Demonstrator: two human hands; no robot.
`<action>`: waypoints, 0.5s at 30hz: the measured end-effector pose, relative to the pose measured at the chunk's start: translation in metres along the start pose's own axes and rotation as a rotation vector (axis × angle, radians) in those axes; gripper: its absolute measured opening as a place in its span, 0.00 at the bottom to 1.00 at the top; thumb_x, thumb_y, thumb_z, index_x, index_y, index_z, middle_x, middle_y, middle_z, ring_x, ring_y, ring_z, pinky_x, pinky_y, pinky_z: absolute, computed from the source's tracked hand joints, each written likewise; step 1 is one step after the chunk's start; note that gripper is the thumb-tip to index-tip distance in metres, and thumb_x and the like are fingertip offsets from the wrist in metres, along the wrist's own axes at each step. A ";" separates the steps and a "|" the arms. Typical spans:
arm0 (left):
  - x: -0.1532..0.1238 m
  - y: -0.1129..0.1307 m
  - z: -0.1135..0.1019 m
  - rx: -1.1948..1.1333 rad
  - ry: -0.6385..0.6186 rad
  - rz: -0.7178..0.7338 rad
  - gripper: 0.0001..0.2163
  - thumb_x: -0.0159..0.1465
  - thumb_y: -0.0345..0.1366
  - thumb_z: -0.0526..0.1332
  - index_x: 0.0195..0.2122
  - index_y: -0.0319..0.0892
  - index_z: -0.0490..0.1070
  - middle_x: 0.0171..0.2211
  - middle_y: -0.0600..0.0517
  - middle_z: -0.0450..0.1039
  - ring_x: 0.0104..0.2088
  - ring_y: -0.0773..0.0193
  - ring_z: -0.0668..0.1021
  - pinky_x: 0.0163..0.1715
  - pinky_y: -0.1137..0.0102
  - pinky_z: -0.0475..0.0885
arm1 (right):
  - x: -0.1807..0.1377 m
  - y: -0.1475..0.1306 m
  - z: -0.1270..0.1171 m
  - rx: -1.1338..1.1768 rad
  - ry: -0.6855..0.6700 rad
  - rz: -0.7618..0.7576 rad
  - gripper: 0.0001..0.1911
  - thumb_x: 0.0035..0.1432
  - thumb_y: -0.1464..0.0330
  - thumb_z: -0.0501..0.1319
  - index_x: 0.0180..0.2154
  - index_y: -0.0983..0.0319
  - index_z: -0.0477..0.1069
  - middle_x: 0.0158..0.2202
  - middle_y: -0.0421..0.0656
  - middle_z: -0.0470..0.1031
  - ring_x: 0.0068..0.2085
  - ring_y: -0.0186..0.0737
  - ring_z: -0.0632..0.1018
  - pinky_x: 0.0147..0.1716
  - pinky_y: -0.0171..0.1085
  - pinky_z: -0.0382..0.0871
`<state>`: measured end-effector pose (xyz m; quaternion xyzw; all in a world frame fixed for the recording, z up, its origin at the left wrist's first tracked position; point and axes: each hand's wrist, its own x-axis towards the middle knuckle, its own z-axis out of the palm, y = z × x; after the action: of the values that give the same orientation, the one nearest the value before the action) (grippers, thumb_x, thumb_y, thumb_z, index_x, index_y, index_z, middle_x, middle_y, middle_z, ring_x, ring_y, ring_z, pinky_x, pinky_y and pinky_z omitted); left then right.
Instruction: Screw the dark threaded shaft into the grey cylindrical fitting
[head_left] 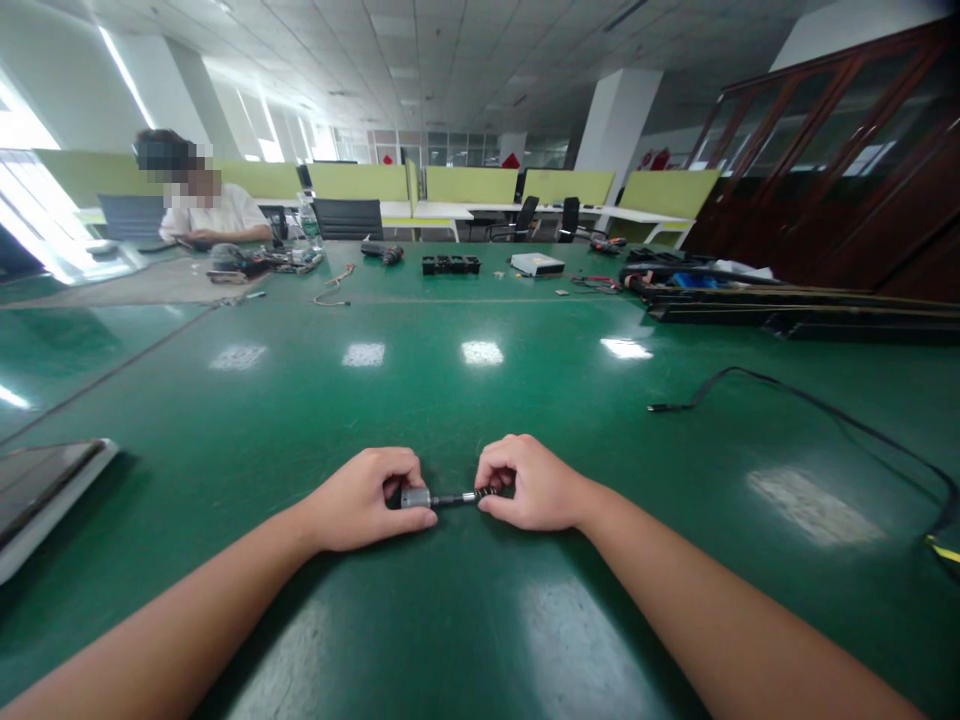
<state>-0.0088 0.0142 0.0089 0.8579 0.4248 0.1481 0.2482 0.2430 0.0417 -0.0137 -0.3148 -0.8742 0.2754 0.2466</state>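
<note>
A small grey metal cylinder with a thin dark shaft (442, 497) lies low over the green table (480, 400) between my two hands. My left hand (367, 500) is curled round the grey cylinder end, thumb under it. My right hand (529, 485) pinches the other end of the shaft, where a dark coiled or threaded piece shows between the fingertips. Both hands rest on the table top, close to its near edge.
A black cable (810, 405) snakes over the table to the right. A flat tablet-like device (45, 490) lies at the left edge. At the far end are a power drill (382, 252), black parts (450, 264), a white box (536, 264), long black rails (787, 305), and a seated person (202, 210).
</note>
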 end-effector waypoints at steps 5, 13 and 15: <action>0.001 -0.001 0.002 -0.012 -0.001 0.004 0.11 0.58 0.43 0.67 0.31 0.40 0.71 0.26 0.57 0.66 0.27 0.67 0.68 0.27 0.74 0.59 | 0.002 -0.012 0.010 0.001 0.014 -0.036 0.05 0.47 0.74 0.68 0.30 0.63 0.77 0.26 0.38 0.72 0.28 0.34 0.72 0.32 0.34 0.64; -0.001 -0.002 0.002 -0.021 -0.004 -0.030 0.11 0.57 0.42 0.68 0.31 0.40 0.72 0.27 0.57 0.67 0.27 0.67 0.69 0.27 0.74 0.59 | 0.001 -0.020 0.018 0.120 0.029 -0.027 0.16 0.48 0.78 0.66 0.41 0.62 0.76 0.32 0.40 0.75 0.33 0.35 0.74 0.36 0.34 0.67; -0.001 -0.002 0.002 -0.019 -0.006 -0.042 0.11 0.57 0.42 0.68 0.31 0.40 0.72 0.27 0.56 0.68 0.27 0.67 0.69 0.27 0.74 0.59 | 0.002 -0.020 0.019 0.086 0.018 -0.032 0.14 0.48 0.77 0.67 0.39 0.62 0.76 0.32 0.40 0.75 0.33 0.35 0.74 0.36 0.34 0.66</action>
<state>-0.0099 0.0134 0.0061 0.8468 0.4408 0.1442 0.2606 0.2217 0.0241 -0.0143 -0.2923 -0.8642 0.3061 0.2720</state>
